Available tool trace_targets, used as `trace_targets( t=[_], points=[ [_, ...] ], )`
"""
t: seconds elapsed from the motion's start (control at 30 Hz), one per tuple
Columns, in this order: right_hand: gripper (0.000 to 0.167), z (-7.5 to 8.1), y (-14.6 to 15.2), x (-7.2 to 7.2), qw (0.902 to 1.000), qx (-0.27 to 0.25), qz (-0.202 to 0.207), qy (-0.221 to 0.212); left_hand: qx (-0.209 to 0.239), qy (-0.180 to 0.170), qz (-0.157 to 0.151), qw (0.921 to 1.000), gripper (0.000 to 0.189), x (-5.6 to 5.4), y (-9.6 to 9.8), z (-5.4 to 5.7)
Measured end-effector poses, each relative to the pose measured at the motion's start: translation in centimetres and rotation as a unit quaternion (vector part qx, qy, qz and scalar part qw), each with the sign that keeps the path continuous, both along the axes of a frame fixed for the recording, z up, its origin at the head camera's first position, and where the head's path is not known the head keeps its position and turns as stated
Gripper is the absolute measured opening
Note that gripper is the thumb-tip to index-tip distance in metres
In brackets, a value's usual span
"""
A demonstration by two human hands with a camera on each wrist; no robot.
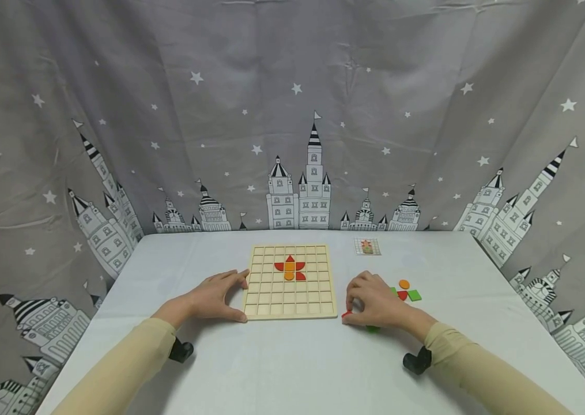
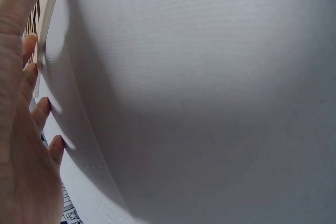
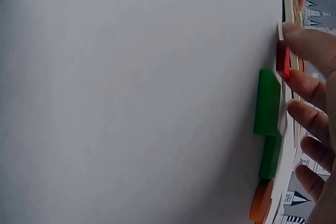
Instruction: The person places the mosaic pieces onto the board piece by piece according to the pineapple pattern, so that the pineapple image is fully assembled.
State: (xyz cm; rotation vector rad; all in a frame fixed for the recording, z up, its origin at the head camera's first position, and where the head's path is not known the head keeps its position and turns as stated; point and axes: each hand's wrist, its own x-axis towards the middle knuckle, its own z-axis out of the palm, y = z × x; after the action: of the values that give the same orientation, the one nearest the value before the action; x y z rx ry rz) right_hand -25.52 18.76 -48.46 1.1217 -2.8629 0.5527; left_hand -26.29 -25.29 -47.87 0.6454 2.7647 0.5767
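A pale wooden grid board [image 1: 271, 294] lies on the table, with red and orange pieces set in its upper middle. My left hand [image 1: 215, 297] rests at the board's left edge, thumb by the near corner and fingers spread along the side. To the right of the board, my right hand [image 1: 375, 301] pinches a small red piece [image 3: 282, 59] between thumb and index finger, just above or on the table; which one I cannot tell. Most of that piece is hidden by the hand in the head view. A green piece [image 1: 372, 329] peeks out beneath the hand.
Beyond the right hand lie an orange round piece [image 1: 404, 284], a red piece [image 1: 402, 295] and a green square piece [image 1: 414, 295]. A small picture card [image 1: 367, 246] with a gridded design lies at the back, right of the board. A grey castle-print curtain [image 1: 292, 115] hangs behind.
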Motion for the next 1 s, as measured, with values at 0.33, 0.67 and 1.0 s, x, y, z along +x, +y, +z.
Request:
trace_targets(
  t=[0.33, 0.67, 1.0],
  points=[
    [0.015, 0.43, 0.75, 0.32, 0.9991, 0.004, 0.007, -0.041, -0.004, 0.003, -0.001, 1.0000, 0.070, -0.11, -0.04, -0.17],
    [0.025, 0.04, 0.57, 0.42, 0.9982, -0.025, 0.016, -0.051, 0.000, 0.004, -0.003, 1.0000, 0.071, -0.18, -0.16, -0.37],
    [0.025, 0.59, 0.73, 0.40, 0.9985, -0.019, 0.030, -0.041, 0.003, 0.007, -0.005, 1.0000, 0.070, -0.10, -0.13, -0.21]
  ],
)
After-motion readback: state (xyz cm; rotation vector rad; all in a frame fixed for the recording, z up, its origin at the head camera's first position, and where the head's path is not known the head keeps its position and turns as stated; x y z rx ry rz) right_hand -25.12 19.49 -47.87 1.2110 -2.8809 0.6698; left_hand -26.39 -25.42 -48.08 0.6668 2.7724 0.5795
